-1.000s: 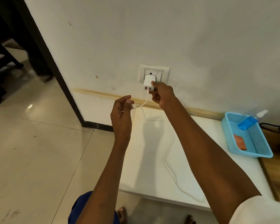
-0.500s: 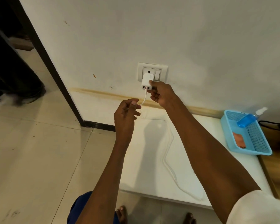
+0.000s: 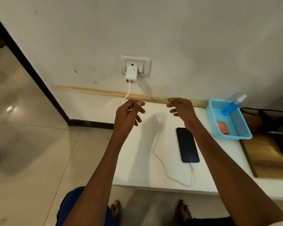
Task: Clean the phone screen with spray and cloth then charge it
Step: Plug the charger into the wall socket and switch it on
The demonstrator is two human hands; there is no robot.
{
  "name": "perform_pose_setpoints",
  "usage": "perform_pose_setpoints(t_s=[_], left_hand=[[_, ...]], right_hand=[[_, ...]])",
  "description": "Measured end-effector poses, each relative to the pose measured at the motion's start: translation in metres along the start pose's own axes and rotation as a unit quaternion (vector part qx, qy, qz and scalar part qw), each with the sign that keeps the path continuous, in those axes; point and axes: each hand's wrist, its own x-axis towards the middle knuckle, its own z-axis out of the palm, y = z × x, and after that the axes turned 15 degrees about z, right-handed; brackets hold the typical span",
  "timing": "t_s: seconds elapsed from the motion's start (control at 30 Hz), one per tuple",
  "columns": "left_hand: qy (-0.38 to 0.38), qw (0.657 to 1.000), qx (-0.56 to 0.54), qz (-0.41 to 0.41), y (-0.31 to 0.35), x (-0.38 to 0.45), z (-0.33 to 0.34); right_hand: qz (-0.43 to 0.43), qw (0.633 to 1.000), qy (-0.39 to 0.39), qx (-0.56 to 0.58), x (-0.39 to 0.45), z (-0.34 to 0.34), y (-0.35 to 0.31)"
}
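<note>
A black phone [image 3: 187, 145] lies screen up on the white ledge [image 3: 137, 168], with a white cable [image 3: 160, 162] plugged into its near end. The cable loops over the ledge and runs up to a white charger [image 3: 131, 74] seated in the wall socket [image 3: 136, 66]. My left hand [image 3: 128, 116] hovers below the charger with loosely curled fingers, holding nothing. My right hand [image 3: 181, 109] hangs over the ledge beyond the phone, fingers relaxed and empty. A blue spray bottle [image 3: 230, 106] and an orange cloth [image 3: 223, 127] lie in a blue basket [image 3: 245, 128] at the right.
The white wall stands straight ahead, with a dark door frame [image 3: 31, 69] at the left and tiled floor [image 3: 31, 144] below it. A wooden surface [image 3: 271, 160] with dark objects and a black cord adjoins the ledge on the right. My bare feet [image 3: 116, 211] stand at the ledge's front edge.
My right hand let go of the charger and dropped away to the right. My left hand released the cable and lowered. The phone has come into view as the arm moved.
</note>
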Motion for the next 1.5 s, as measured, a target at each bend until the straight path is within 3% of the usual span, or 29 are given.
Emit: perform_pose_setpoints(t_s=[0.1, 0.27, 0.5, 0.7, 0.9, 1.37, 1.5], left_hand=[[-0.039, 0.997, 0.004, -0.060, -0.002, -0.004, 0.019], [-0.106, 0.960, -0.067, -0.249, -0.016, -0.023, 0.070], [-0.158, 0.927, -0.005, -0.341, -0.035, -0.064, 0.139], [-0.155, 0.918, 0.017, -0.364, -0.049, -0.080, 0.162], [-0.144, 0.919, 0.020, -0.365, -0.057, -0.078, 0.176], [-0.166, 0.932, 0.173, -0.272, -0.075, -0.041, 0.125], [-0.165, 0.931, 0.215, -0.244, -0.081, -0.037, 0.101]], right_hand=[[0.026, 0.999, 0.045, -0.016, -0.021, -0.040, 0.040], [0.059, 0.995, 0.065, -0.051, -0.060, -0.089, 0.101], [0.171, 0.985, 0.030, -0.021, -0.080, -0.114, 0.149], [0.177, 0.981, 0.009, -0.074, -0.065, -0.104, 0.159], [0.185, 0.982, 0.005, -0.046, -0.056, -0.104, 0.158], [0.225, 0.949, -0.089, 0.204, -0.069, -0.035, 0.151], [0.215, 0.947, -0.108, 0.212, -0.066, -0.016, 0.148]])
